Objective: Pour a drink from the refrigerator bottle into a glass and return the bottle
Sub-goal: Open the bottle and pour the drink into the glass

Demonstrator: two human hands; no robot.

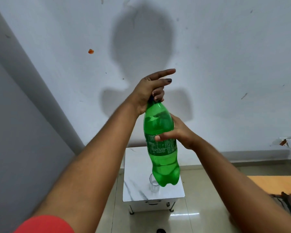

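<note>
Two hands on one green plastic bottle [160,142], held up in mid-air in front of a pale wall [225,56]; left hand [149,91] closed round the bottle's top, lower fingers curled over the cap area, index finger and one more sticking out to the right; cap itself hidden under the fingers, on or off cannot tell; right hand [178,132] gripping the bottle's middle from the right side, thumb across the printed label; bottle roughly upright, tilted slightly, base swung toward lower right; green liquid visible inside, level near the shoulder. Below, small white marble-pattern table [138,190] on thin metal legs, standing on glossy tiled floor [200,190]; clear empty-looking glass [152,184] upright on the tabletop, partly behind the bottle's base in view, not touching it as far as can be told; bottle well above the table, not resting on anything. Shadow of head and shoulders on wall behind the hands; small orange mark [90,51] on wall at upper left; red sleeve [45,224] at bottom left edge; grey panel [15,132] down the left side; orange surface [274,184] at right, dark blurred objects near it, not identifiable.
</note>
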